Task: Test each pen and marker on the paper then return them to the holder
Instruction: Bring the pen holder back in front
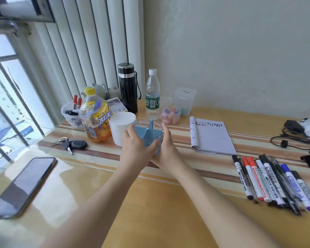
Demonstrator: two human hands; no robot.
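A clear blue pen holder (pixel 149 133) with inner dividers stands upright near the desk's middle and looks empty. My left hand (pixel 135 147) grips its left side and my right hand (pixel 166 151) grips its right side, fingers curled round the wall. Several pens and markers (pixel 274 183) with black, red and blue caps lie in a row on the desk at the right. An open notebook (pixel 213 138) with small coloured marks along its top lies between the holder and the markers.
A white cup (pixel 121 127), an iced tea bottle (pixel 95 117), a black flask (pixel 128 88), a water bottle (pixel 152 94) and small clear tubs crowd the back. Keys (pixel 72 144) and a phone (pixel 23 187) lie left. Cables (pixel 293 136) sit far right.
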